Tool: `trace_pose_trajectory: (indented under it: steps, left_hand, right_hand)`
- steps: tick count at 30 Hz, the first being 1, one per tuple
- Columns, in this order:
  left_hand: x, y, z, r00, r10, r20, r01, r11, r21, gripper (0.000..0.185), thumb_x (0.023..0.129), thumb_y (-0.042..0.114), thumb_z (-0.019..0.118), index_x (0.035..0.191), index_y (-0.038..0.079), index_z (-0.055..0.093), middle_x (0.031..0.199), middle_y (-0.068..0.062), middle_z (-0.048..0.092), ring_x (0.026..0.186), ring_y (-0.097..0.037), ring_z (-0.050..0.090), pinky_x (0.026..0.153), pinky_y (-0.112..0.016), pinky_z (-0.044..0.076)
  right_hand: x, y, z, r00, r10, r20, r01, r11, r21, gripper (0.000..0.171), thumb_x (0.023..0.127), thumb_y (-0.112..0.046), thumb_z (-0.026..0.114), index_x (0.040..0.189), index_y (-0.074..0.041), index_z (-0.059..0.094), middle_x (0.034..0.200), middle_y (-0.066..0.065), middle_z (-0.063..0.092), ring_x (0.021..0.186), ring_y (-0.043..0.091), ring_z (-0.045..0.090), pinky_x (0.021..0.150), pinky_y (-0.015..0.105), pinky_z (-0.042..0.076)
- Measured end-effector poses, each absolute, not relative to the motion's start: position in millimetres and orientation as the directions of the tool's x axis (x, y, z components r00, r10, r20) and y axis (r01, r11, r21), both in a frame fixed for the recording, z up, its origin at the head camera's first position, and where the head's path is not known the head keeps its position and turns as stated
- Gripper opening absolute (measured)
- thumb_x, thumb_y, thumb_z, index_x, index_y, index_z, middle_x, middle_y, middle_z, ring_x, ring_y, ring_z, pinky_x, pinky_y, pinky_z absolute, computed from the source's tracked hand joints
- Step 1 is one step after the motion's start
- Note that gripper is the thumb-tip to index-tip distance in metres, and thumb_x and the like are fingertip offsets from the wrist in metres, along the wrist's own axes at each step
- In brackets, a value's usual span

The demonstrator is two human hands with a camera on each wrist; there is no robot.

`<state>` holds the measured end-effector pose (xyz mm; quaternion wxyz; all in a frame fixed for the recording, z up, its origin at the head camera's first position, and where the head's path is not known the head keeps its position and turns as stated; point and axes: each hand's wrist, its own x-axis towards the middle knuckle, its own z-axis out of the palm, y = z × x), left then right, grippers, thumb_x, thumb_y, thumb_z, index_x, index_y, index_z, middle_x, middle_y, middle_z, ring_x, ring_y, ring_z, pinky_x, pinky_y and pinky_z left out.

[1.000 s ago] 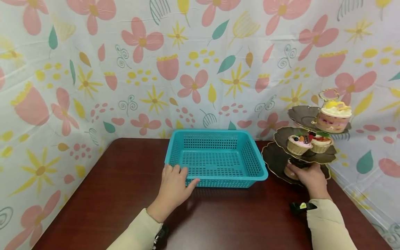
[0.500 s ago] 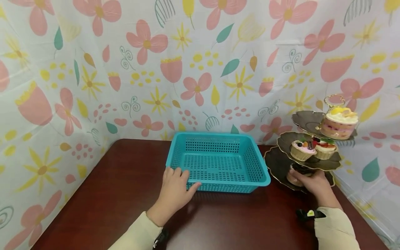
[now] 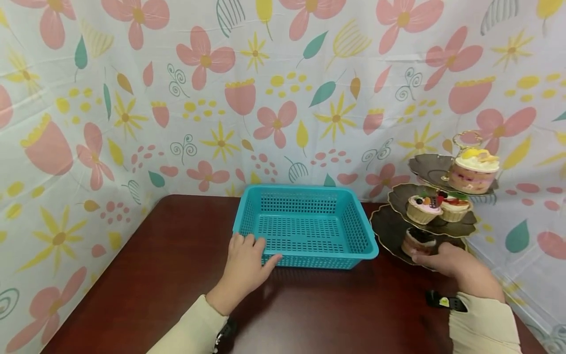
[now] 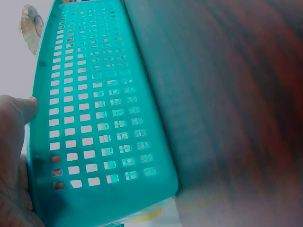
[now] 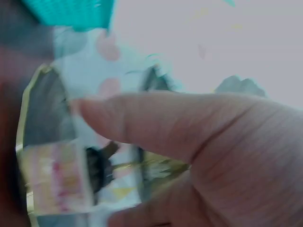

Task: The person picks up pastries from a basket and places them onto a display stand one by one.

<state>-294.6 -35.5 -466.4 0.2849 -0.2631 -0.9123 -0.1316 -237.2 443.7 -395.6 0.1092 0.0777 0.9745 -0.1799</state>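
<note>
My left hand (image 3: 243, 273) grips the near left corner of a turquoise plastic basket (image 3: 305, 258), fingers bent over the rim; in the left wrist view its thumb (image 4: 27, 109) lies at the rim. My right hand (image 3: 455, 265) is at the bottom tier of a dark, gold-edged three-tier stand (image 3: 384, 228). Close to its fingertips is a small layered cake (image 3: 415, 244) with a dark topping. The right wrist view, blurred, shows thumb and fingers spread apart, with the cake (image 5: 57, 179) standing on the plate beyond them.
Two tartlets with fruit, one pink-creamed (image 3: 423, 209) and one red-topped (image 3: 455, 209), sit on the middle tier. A larger cream-topped cake (image 3: 474, 171) stands on the top tier. A floral cloth (image 3: 274, 162) hangs behind the dark wooden table (image 3: 177, 275).
My right hand has shifted right and lower, away from around the small layered cake, which shows more fully now. The left hand stays on the basket. The head view shifts slightly.
</note>
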Motion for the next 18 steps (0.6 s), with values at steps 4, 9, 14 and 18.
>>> trace_pose_trajectory:
  steps: [4,9,14,18]
  left_hand:
    - [-296.6,-37.7,-466.6,-0.700,0.404,0.589,0.555,0.827,0.092,0.047,0.093,0.055,0.066,0.090,0.009,0.059,0.082,-0.007,0.050,0.089,-0.030,0.045,0.097,-0.058,0.037]
    - [-294.8,-41.7,-466.8,-0.729,0.393,0.560,0.538,0.835,0.113,0.047,0.092,0.056,0.066,0.090,0.010,0.058,0.079,-0.004,0.046,0.086,-0.027,0.042,0.093,-0.053,0.038]
    - [-294.6,-46.8,-462.1,-0.733,0.397,0.552,0.558,0.816,0.154,0.045,0.093,0.055,0.066,0.090,0.011,0.055,0.079,-0.001,0.043,0.081,-0.023,0.036,0.081,-0.043,0.034]
    - [-297.5,-54.3,-443.1,-0.706,0.400,0.585,0.593,0.786,0.178,0.044,0.093,0.050,0.068,0.099,0.008,0.059,0.085,-0.005,0.051,0.081,-0.023,0.038,0.078,-0.042,0.035]
  right_hand:
    - [-232.6,426.1,-382.5,-0.971,0.044,-0.236,0.116,0.946,-0.302,0.062,0.096,-0.053,0.059,0.101,0.008,0.071,0.099,0.026,0.069,0.098,0.046,0.064,0.084,0.054,0.051]
    - [-227.2,399.1,-365.5,-0.986,-0.005,-0.169,0.046,0.953,-0.299,0.054,0.097,-0.050,0.061,0.102,0.003,0.071,0.094,0.015,0.070,0.088,0.033,0.066,0.077,0.047,0.052]
    - [-222.0,372.5,-353.2,-0.996,-0.041,-0.077,-0.014,0.947,-0.321,0.054,0.096,-0.049,0.063,0.113,0.003,0.067,0.099,0.010,0.070,0.091,0.030,0.066,0.077,0.049,0.053]
    - [-224.2,353.4,-340.5,-0.996,-0.084,0.027,-0.088,0.944,-0.319,0.056,0.096,-0.048,0.064,0.121,0.002,0.064,0.098,0.005,0.071,0.086,0.022,0.067,0.074,0.047,0.053]
